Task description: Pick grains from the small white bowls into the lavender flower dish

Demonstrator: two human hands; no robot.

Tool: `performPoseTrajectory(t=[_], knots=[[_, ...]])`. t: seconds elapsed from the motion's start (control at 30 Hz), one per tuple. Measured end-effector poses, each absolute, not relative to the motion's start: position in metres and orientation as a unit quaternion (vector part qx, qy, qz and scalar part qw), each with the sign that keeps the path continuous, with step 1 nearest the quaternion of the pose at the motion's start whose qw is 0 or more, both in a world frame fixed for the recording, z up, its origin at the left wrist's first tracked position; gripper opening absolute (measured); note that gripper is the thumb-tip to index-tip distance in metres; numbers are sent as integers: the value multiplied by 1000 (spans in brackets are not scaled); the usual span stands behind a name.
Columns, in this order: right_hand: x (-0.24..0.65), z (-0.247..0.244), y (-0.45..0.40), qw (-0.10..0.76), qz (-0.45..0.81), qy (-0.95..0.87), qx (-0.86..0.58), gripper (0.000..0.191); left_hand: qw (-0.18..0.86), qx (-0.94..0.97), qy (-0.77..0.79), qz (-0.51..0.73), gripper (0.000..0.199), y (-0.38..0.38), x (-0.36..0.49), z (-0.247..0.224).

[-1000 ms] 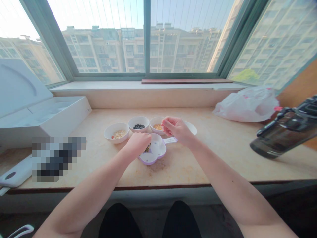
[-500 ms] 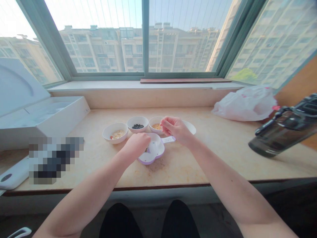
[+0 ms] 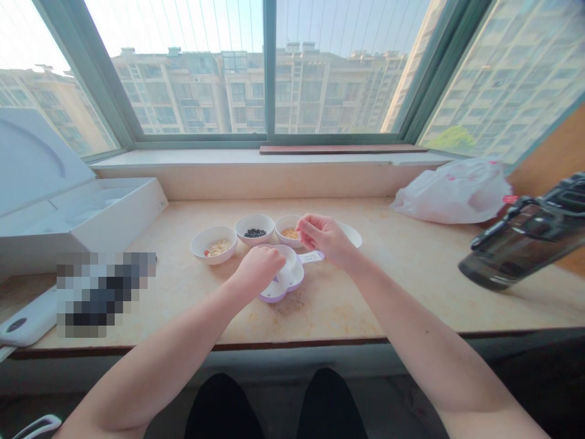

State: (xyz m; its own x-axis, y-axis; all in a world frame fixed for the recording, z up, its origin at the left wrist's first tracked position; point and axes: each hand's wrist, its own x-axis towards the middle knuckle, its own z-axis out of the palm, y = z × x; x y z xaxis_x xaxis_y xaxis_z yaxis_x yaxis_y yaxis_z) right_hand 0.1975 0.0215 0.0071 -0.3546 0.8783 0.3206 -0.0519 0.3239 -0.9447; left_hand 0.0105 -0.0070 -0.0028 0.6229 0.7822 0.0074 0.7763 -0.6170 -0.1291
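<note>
My left hand (image 3: 260, 267) is closed over the left part of a white and purple lobed dish (image 3: 292, 277); its fingertips are hidden. My right hand (image 3: 325, 236) hovers with fingers pinched beside a white bowl of yellow grains (image 3: 289, 233), and anything between the fingertips is too small to name. Left of that bowl stand a bowl of black beans (image 3: 255, 233) and a bowl of pale flakes with a red bit (image 3: 218, 247). A labelled purple and white handle (image 3: 311, 257) lies under my right hand. Behind that hand shows part of a white dish (image 3: 351, 235).
An open white box (image 3: 119, 210) stands at the left, with a blurred dark object (image 3: 103, 296) in front of it. At the right are a plastic bag (image 3: 452, 192) and a dark bottle (image 3: 516, 235) leaning over the tabletop. The table's front edge runs below my forearms.
My left hand has moved slightly to the right over the lobed dish, still closed. My right hand has stayed almost in place.
</note>
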Motion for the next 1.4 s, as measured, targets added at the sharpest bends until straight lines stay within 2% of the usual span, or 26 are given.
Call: performPoseTrajectory(t=[0.43,0.7,0.83,0.97,1.1,1.2,1.27,1.33,1.4], knots=[[199,8,22,473,534,-631,-306,46,31,-896,-444,6,24,-7,7,-1],[201,6,24,467,533,-636,-305,46,58,-901,-428,22,25,-5,11,-5],[201,6,25,468,554,-620,-300,47,42,-905,-423,-14,26,-2,8,-3],[201,10,23,463,601,-588,-281,50,-36,-893,-438,-102,25,7,0,5],[205,14,23,475,610,-571,-276,50,-242,-830,-436,-250,12,15,-7,9],[213,15,32,523,525,-586,-328,46,-407,-765,-376,-329,9,16,-11,12],[222,14,40,546,388,-622,-405,42,-468,-729,-352,-355,10,15,-12,14],[232,12,48,525,219,-659,-492,34,-496,-706,-340,-374,12,14,-12,15],[240,9,53,452,91,-679,-571,25,-520,-688,-329,-385,15,14,-13,16]])
